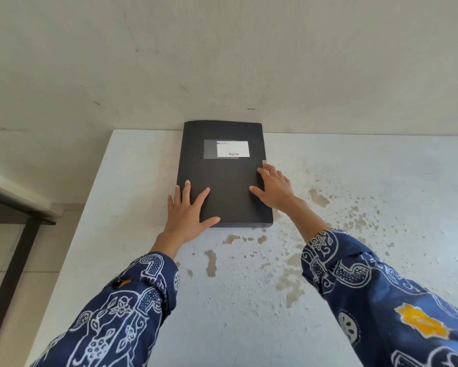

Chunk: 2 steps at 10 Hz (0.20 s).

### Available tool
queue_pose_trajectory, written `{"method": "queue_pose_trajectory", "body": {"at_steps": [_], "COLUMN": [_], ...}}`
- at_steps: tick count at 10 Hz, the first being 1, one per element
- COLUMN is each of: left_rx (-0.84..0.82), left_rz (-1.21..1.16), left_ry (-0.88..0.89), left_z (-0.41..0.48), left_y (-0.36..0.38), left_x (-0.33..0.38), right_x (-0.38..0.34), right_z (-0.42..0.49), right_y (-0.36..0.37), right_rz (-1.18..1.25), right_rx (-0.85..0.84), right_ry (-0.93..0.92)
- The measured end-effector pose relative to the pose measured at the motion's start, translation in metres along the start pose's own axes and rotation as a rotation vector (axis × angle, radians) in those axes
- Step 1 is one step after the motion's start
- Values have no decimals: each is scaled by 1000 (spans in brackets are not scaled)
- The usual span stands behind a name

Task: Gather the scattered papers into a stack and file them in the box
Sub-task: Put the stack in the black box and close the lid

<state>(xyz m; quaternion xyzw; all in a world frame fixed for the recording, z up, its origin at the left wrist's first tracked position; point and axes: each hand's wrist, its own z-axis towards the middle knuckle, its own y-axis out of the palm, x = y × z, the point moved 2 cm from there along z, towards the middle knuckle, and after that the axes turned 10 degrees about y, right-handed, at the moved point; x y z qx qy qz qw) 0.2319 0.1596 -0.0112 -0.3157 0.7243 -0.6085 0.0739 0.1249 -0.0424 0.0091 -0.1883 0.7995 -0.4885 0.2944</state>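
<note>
From the head view, the black box [223,176] lay flat and closed on the white table [368,181], its far end pushed up against the wall [222,62], which likely kept it from sliding away under pressure. The left hand [186,213] rested flat on the lid's near left corner, fingers spread wide and thumb stretched along the near edge, and that looked like a pressing-down hold rather than a grip. The right hand [274,188] sat at the lid's right edge, fingers open and laid over the rim beside a small pale tab, thumb on top; whether the fingertips hooked under the edge could not be told. Both patterned blue sleeves [381,300] reached forward, arms nearly straight. No loose papers showed anywhere on the table, so by my reading they were already inside and the lid was being seated or squared. The label [232,149] faced up near the far end. The table's worn, flaking patches lay just near the box's front right corner.
</note>
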Motion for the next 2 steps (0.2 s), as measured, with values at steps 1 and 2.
{"method": "queue_pose_trajectory", "body": {"at_steps": [1,2], "left_rx": [102,213], "left_rz": [-146,-226], "left_ry": [-12,50], "left_z": [-2,-16], "left_y": [-16,-24], "left_x": [8,20], "right_x": [5,11], "right_z": [-15,-38], "right_y": [-17,-41], "right_rz": [185,305], "right_rx": [-22,9], "right_ry": [-10,-51]}}
